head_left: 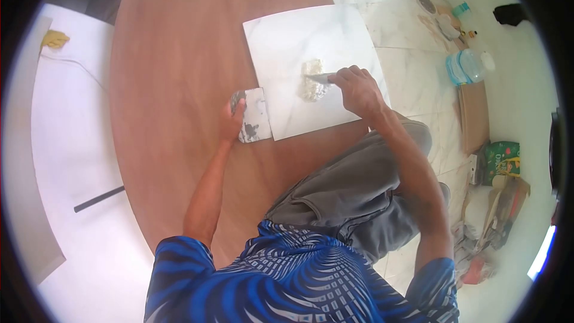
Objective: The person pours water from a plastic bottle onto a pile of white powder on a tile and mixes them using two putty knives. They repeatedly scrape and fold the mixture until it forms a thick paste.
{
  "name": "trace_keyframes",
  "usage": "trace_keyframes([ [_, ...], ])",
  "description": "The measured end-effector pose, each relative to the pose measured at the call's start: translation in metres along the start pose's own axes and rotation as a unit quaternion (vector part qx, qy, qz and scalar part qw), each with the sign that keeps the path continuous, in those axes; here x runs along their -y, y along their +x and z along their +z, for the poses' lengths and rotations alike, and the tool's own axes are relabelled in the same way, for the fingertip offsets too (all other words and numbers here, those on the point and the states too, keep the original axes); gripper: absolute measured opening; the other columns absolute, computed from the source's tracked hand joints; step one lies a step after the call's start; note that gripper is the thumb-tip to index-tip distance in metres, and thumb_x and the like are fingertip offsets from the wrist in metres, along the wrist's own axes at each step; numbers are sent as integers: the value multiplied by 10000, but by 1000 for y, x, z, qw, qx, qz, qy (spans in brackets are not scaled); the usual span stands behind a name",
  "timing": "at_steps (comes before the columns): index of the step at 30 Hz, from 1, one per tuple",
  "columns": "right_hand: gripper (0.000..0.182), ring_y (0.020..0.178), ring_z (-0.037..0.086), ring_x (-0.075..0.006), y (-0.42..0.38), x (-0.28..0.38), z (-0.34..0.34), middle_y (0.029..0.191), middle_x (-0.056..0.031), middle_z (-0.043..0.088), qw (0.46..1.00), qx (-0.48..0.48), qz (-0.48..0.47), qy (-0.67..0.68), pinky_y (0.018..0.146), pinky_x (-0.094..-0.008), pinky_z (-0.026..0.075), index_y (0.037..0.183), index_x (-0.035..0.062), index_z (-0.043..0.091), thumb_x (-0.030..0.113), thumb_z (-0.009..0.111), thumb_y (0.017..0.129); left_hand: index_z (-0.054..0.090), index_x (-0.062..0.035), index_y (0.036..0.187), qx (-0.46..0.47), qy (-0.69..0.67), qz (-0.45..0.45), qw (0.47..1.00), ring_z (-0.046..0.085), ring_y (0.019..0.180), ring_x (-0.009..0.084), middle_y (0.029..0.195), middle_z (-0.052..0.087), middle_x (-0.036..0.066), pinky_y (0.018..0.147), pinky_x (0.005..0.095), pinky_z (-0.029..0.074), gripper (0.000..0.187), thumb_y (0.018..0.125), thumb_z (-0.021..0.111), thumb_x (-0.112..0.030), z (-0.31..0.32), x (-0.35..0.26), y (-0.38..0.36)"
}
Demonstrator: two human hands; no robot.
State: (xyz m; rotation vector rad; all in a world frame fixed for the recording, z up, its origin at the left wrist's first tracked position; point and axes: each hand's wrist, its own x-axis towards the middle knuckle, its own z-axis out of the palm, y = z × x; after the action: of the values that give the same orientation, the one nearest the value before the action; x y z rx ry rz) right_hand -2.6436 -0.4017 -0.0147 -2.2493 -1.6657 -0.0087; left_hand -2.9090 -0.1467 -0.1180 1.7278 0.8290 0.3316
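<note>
While the right hand (357, 88), fingers clamped on a putty knife (320, 77), works the small filler heap (312, 81), most of the tile (287, 42) remains bare; the left hand (232, 121) grips a wide scraper (255, 116).

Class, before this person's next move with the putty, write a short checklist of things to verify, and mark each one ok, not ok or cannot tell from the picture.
1. Right hand grips the putty knife: ok.
2. Blade tip reaches the putty lump: ok.
3. Left hand holds the flat scraper: ok.
4. White tile lies flat on the brown board: ok.
5. Scraper is clean: not ok, grey smears show.
6. Putty is soft enough to spread: cannot tell.
</note>
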Motion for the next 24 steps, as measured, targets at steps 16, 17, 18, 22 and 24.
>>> trace_keyframes([
  [16, 269, 928, 619, -198, -41, 19, 22, 1053, -86, 631, 543, -58, 464, 697, 785, -351, 540, 1099, -51, 625, 96, 599, 875, 501, 42, 1306, 36, -88, 3, 995, 590, 1053, 160, 1184, 613, 100, 923, 321, 482, 388, 944, 562, -84, 28, -112, -23],
  [17, 260, 919, 619, -198, -42, 21, 24, 1052, -88, 630, 537, -62, 462, 703, 777, -352, 540, 1084, -50, 627, 103, 598, 877, 508, 40, 1301, 45, -74, 19, 996, 590, 1057, 163, 1184, 615, 99, 927, 323, 478, 380, 945, 559, -85, 31, -124, -22],
  [18, 251, 910, 619, -198, -47, 25, 20, 1052, -90, 628, 529, -71, 458, 711, 769, -353, 540, 1070, -49, 630, 111, 596, 878, 516, 37, 1295, 57, -58, 39, 996, 590, 1062, 165, 1185, 618, 97, 932, 326, 475, 373, 946, 557, -87, 36, -141, -25],
  [22, 234, 821, 604, -180, -55, 26, 34, 933, -81, 633, 585, -78, 401, 700, 716, -338, 524, 977, -53, 643, 153, 563, 901, 532, 39, 1276, 84, -28, 81, 993, 591, 1073, 180, 1188, 630, 101, 947, 339, 463, 353, 954, 546, -103, 53, -166, -19],
  [24, 260, 771, 587, -161, -53, 35, 21, 842, -61, 620, 632, -64, 386, 669, 686, -328, 501, 938, -56, 648, 179, 543, 911, 533, 35, 1293, 86, 19, 112, 990, 598, 1073, 174, 1188, 638, 97, 950, 328, 464, 357, 962, 553, -97, 63, -178, -18],
])
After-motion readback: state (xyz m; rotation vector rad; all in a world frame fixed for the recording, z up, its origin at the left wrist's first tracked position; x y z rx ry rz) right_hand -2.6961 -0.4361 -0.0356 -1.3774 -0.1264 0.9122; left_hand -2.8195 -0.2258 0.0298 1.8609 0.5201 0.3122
